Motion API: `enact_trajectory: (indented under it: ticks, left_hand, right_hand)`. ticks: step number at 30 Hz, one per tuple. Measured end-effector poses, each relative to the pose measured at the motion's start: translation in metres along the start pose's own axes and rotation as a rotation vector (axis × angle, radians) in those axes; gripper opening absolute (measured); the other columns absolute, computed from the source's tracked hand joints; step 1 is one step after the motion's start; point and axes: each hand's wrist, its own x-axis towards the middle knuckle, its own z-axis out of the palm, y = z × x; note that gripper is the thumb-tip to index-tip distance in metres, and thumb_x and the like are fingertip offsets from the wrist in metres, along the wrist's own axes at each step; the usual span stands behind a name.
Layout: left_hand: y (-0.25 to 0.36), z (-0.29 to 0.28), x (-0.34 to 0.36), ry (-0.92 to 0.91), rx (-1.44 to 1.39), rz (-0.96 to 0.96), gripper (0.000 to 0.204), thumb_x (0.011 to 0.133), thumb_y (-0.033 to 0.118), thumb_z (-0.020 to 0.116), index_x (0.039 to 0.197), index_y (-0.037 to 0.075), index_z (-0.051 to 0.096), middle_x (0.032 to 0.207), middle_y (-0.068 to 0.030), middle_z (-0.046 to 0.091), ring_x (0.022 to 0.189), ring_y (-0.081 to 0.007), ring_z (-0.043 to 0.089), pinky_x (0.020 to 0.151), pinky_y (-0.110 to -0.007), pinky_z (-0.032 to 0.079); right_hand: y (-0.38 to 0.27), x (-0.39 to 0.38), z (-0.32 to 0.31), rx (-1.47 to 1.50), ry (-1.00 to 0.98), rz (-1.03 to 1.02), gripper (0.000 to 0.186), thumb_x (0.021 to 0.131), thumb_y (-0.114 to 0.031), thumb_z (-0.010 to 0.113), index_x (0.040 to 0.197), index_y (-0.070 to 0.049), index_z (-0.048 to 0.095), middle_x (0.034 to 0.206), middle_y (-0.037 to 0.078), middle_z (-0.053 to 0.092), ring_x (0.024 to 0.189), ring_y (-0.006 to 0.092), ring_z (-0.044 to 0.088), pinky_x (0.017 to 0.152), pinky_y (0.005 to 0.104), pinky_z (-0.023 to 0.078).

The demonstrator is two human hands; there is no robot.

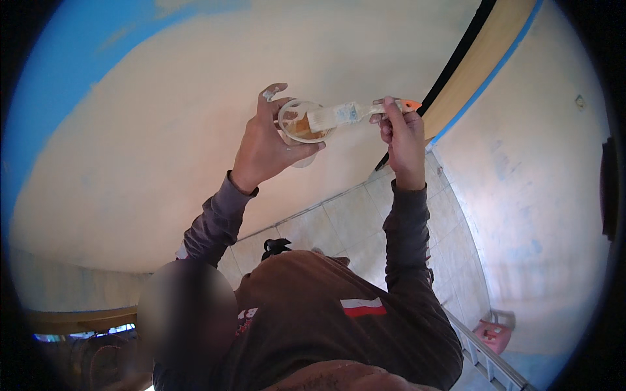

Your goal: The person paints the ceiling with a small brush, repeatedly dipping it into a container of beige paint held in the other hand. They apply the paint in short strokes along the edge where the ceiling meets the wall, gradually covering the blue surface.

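Note:
A small clear plastic cup (295, 138) with a pale rim is gripped in my left hand (262, 144), thumb on the near side and fingers around the far side. Some brownish-orange shows inside it. My right hand (401, 133) pinches the handle of a flat paintbrush (349, 114), whose handle end is orange. The brush lies nearly level, its pale bristles over the cup's mouth; I cannot tell whether they touch the rim. Whitish paint smears mark the brush and a fingertip of my left hand.
Ahead stands a cream wall (163, 150) with blue paint (62, 85) at its upper left. A wooden door frame (479, 62) edged in black and blue is at right. Below are floor tiles (355, 212), a ladder (486, 358) and a red-pink container (493, 335) at lower right.

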Motion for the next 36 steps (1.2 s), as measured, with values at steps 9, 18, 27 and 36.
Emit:
enact_trajectory:
  ticks: [9, 18, 27, 36]
  left_hand:
    - [0.008, -0.003, 0.003, -0.011, -0.003, -0.01, 0.105, 0.072, 0.022, 0.095, 0.149, 0.005, 0.026, 0.128, -0.0274, 0.064, 0.118, -0.0373, 0.069, 0.102, -0.046, 0.057]
    - [0.011, -0.002, 0.004, -0.02, -0.034, -0.041, 0.106, 0.071, 0.021, 0.096, 0.15, 0.006, 0.027, 0.129, -0.0268, 0.064, 0.119, -0.0358, 0.068, 0.103, -0.045, 0.056]
    - [0.005, -0.001, 0.002, -0.01, -0.058, -0.088, 0.107, 0.07, 0.02, 0.096, 0.15, 0.007, 0.026, 0.13, -0.0263, 0.063, 0.119, -0.0337, 0.068, 0.103, -0.045, 0.056]
    - [0.0, 0.005, 0.0, -0.012, -0.002, -0.15, 0.107, 0.07, 0.016, 0.096, 0.15, 0.004, 0.025, 0.131, -0.0253, 0.063, 0.12, -0.0322, 0.067, 0.102, -0.044, 0.057]
  right_hand:
    - [-0.003, 0.005, -0.004, 0.094, -0.003, 0.052, 0.029, 0.102, -0.029, 0.067, 0.096, -0.002, 0.072, 0.073, 0.003, 0.067, 0.056, 0.0009, 0.042, 0.049, 0.019, 0.029]
    - [-0.016, 0.018, -0.012, 0.285, 0.06, 0.094, 0.024, 0.103, -0.03, 0.067, 0.099, -0.006, 0.066, 0.079, 0.004, 0.069, 0.058, 0.0016, 0.047, 0.048, 0.0175, 0.034]
    - [-0.113, 0.132, -0.024, 0.363, 0.209, -0.382, 0.022, 0.103, -0.026, 0.063, 0.091, -0.008, 0.063, 0.077, 0.004, 0.067, 0.058, 0.0024, 0.048, 0.047, 0.0182, 0.033]
    - [-0.197, 0.282, -0.099, -0.025, 0.381, -0.823, 0.026, 0.103, -0.023, 0.064, 0.096, 0.002, 0.069, 0.078, 0.008, 0.067, 0.069, 0.0164, 0.06, 0.062, 0.0358, 0.048]
